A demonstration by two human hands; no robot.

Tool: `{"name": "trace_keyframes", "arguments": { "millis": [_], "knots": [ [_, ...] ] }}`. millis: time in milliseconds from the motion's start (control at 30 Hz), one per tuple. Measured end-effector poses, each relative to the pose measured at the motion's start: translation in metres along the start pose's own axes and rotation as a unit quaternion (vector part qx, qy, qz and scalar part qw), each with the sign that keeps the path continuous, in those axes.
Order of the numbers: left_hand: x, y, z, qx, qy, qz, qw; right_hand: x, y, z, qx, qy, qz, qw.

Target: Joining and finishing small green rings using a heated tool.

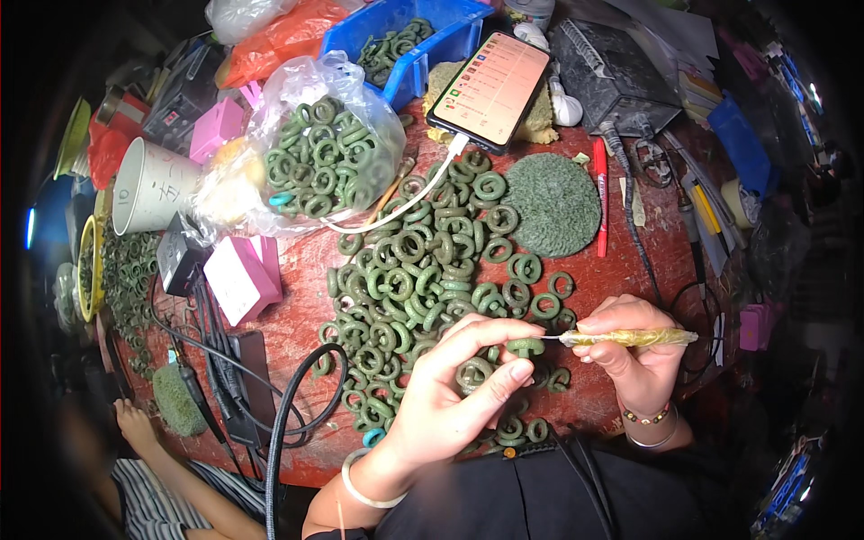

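Between the thumb and index finger of my left hand (450, 387) is a small green ring (525, 346). My right hand (634, 364) is closed in a pinch around a thin pointed tool (634, 337) with a yellowish wrapped handle. The tool's fine metal tip points left and reaches the ring's right side; whether it touches cannot be told. Below my hands and to their left spreads a heap of dull green rings (409, 256). Some rings lie under my left hand, partly hidden by it.
Beyond the heap are a green textured round pad (553, 205), a red pen (601, 198), a phone (490, 90) on a white cable, a bag of rings (324, 153) and a blue bin (450, 36). Dark cables (288, 396) loop at left, near another person's hand (135, 427).
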State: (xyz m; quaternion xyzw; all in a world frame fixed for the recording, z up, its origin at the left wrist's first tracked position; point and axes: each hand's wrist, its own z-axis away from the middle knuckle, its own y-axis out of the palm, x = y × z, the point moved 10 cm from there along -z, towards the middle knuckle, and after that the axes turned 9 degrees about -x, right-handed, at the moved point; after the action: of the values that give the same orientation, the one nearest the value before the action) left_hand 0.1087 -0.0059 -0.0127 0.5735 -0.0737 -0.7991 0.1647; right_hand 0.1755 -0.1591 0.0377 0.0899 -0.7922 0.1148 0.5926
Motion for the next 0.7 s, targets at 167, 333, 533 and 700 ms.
{"name": "trace_keyframes", "arguments": {
  "millis": [167, 333, 533, 700],
  "knots": [
    [-0.004, 0.0, -0.002, -0.003, 0.033, -0.028, 0.999, 0.001, 0.001, 0.001, -0.004, -0.003, -0.04, 0.999],
    [-0.009, 0.0, -0.002, -0.007, 0.051, -0.032, 0.998, -0.002, 0.0, 0.002, 0.001, 0.011, -0.012, 1.0],
    [-0.009, 0.0, -0.002, -0.01, 0.061, -0.039, 0.997, -0.003, 0.0, 0.002, -0.007, 0.016, -0.038, 0.999],
    [-0.011, 0.0, -0.002, -0.008, 0.074, -0.044, 0.996, -0.006, -0.001, 0.003, 0.007, 0.035, -0.016, 0.999]
  ]
}}
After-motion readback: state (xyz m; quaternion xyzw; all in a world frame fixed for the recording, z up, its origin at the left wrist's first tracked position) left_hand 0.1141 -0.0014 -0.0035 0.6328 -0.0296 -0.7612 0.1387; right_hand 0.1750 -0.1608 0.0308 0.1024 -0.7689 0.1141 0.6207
